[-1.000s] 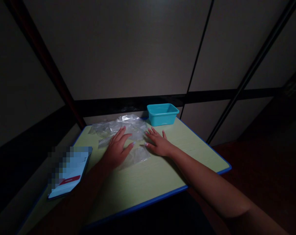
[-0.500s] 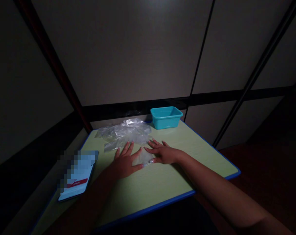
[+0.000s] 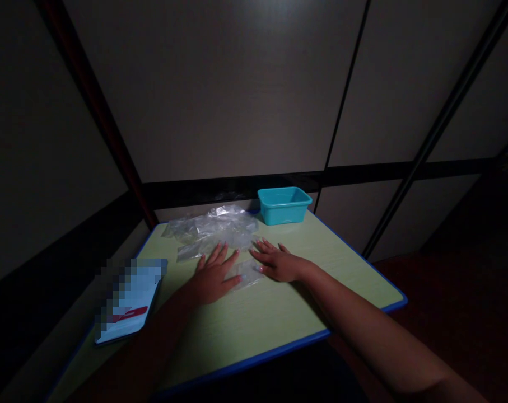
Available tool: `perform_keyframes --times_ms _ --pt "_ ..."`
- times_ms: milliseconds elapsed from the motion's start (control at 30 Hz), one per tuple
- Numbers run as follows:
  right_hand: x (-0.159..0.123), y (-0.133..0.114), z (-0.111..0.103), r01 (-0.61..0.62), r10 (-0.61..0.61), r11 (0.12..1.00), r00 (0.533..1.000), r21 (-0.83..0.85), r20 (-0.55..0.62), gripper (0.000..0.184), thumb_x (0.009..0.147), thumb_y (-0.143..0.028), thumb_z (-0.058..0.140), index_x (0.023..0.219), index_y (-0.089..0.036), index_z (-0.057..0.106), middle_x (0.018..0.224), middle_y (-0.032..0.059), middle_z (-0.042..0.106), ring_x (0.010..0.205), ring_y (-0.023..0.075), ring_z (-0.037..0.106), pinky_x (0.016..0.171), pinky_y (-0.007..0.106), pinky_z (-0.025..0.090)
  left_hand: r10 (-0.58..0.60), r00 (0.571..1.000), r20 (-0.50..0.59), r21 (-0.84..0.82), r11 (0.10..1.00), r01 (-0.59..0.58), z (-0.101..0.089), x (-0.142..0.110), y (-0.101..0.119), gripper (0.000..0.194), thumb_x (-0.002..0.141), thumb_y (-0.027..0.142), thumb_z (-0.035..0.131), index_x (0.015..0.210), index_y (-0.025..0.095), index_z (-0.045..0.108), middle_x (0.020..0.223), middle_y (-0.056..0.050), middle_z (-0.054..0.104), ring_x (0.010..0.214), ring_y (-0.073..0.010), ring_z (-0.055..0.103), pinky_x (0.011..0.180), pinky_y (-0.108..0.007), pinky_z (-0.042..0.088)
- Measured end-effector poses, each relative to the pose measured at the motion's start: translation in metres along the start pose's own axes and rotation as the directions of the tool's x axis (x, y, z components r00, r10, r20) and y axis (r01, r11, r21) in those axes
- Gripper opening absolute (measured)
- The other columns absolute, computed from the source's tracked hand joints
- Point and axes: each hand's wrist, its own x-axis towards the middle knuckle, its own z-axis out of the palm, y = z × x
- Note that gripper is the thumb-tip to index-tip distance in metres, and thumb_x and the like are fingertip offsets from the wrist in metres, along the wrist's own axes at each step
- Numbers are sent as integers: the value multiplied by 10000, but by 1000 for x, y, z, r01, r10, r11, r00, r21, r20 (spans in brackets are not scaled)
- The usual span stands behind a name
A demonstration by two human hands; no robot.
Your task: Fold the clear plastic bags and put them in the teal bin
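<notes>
Your left hand (image 3: 211,278) and right hand (image 3: 279,265) lie open, palm down, fingers spread, gripping nothing, on the green table (image 3: 254,350). Between them, touching both, sits a small piece of clear plastic film (image 3: 248,274). Just beyond lies a crumpled clear plastic sheet (image 3: 218,228), with a teal plastic tub (image 3: 283,206) far right and a blurred phone (image 3: 127,302) near left.

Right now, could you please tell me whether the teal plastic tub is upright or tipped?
Upright: the teal plastic tub sits flat on the far end of the table, its open top facing up.
</notes>
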Motion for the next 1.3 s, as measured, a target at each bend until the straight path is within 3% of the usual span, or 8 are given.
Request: perform_keyframes --times_ms 133,267,400,600,767,900,1000,1300 --pt "0 2 -2 16 -12 999 997 51 -77 573 903 -438 342 1427 -271 184 1503 84 15 1372 256 -12 1007 613 118 -15 966 -258 -86 996 -8 2 9 -7 593 867 488 351 1372 179 336 1470 -127 250 1369 -273 124 1049 -531 191" --pt "0 2 -5 104 -99 993 992 60 -80 543 860 -410 481 1374 -344 316 1503 72 49 1368 271 -31 1012 604 98 -43 817 -575 -160 985 -61 -1 14 -15 437 859 423 383 1170 157 536 1285 -121 494 1268 -247 346 1053 -414 270" --pt "2 5 -3 156 -153 985 987 71 -49 586 803 -412 582 1345 -312 386 1495 99 71 1366 277 -41 1029 577 88 -98 714 -693 -286 947 -147 -8 15 -14 305 858 381 398 990 180 584 1056 -82 587 1063 -215 509 974 -374 373" --pt "6 10 0 252 -225 952 961 175 -161 554 792 -427 588 1294 -216 485 1455 138 250 1365 247 122 1073 479 124 -168 765 -621 -465 865 -188 -7 13 -10 261 850 381 414 913 180 568 941 -52 573 774 -160 564 700 -291 484" --pt "11 11 -2 250 -36 878 885 408 -465 335 770 -426 593 991 -185 669 1160 128 592 1153 243 479 989 432 341 87 908 -410 -434 857 -278 -6 8 0 205 825 357 480 796 197 605 759 -14 595 709 -148 565 666 -273 484" --pt "11 10 -9 244 357 459 830 854 -429 269 761 -419 573 893 -190 619 916 67 622 855 204 585 755 442 497 309 896 -320 -343 843 -414 -4 4 5 193 786 340 561 887 224 677 976 -53 641 963 -188 561 882 -330 446" --pt "8 9 -15 257 394 102 876 961 -277 167 758 -307 558 884 -199 580 903 37 590 816 176 579 685 434 527 375 901 -219 -296 854 -428 0 3 4 296 787 368 575 1047 259 664 1224 -62 565 1151 -216 480 992 -370 373" --pt "8 3 -11 111 159 -95 983 989 -95 163 858 -231 441 894 -149 577 786 28 561 754 162 595 674 440 541 404 913 -48 -210 890 -405 3 1 3 403 792 507 548 1171 374 572 1404 -31 399 1327 -284 260 1059 -533 166"
